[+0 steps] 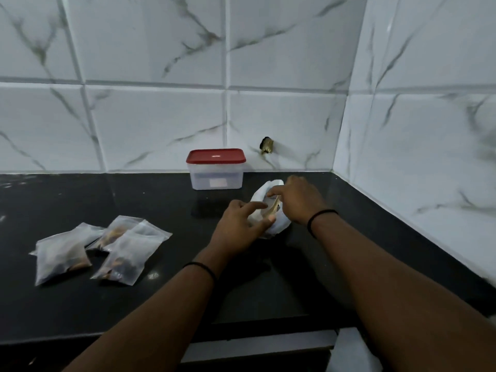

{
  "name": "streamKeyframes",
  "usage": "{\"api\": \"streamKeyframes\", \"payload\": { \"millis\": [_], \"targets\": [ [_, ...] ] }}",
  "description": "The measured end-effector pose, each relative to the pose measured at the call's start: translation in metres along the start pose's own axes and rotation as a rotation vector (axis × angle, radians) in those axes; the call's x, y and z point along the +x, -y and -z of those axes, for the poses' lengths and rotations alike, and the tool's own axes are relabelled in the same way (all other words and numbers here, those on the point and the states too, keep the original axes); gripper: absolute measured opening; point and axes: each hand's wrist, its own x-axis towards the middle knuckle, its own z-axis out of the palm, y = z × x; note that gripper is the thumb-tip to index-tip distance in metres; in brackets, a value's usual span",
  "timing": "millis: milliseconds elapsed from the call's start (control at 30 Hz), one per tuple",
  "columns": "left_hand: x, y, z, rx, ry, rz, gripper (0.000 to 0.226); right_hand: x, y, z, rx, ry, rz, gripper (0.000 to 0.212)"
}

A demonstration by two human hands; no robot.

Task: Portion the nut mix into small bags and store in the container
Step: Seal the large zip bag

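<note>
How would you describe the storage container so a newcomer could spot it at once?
Start at the black countertop and follow it back to the white marbled wall tiles. There, just beyond both hands, stands the container. It is the only rigid box: translucent, with a red lid shut on it.

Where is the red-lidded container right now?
The container stands at the back of the black counter against the tiled wall, lid on, just left of the hands.
</note>
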Motion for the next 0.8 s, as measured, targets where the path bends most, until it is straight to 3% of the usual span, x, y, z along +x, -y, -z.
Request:
{"api": "streamKeyframes", "payload": {
  "millis": [167,300,500,633,733,800],
  "targets": [
    [0.002,0.005,0.002,-0.034,0.06,0.033,0.05,0.033,0.008,-0.008,-0.254,0.167,0.051,0.026],
    [0.004,0.004,0.006,-0.047,0.037,0.061,0.049,0.041,0.002,-0.005,-0.293,0.165,0.088,0.017],
    [0.001,0.002,0.012,-0.076,0.038,0.066,0.042,0.031,-0.02,0.025,0.041,0.129,-0.114,0.004],
    [-0.001,0.011,0.023,-0.103,0.017,0.077,0.03,0.002,-0.035,0.027,0.31,0.073,-0.318,0.017],
    [-0.004,0.012,0.028,-0.112,-0.05,0.047,0.017,-0.029,-0.042,0.009,0.364,0.092,-0.443,0.024],
    [-0.005,0.01,0.028,-0.138,-0.113,0.07,0.025,-0.044,-0.046,-0.006,0.363,0.135,-0.512,0.023]
  ]
}}
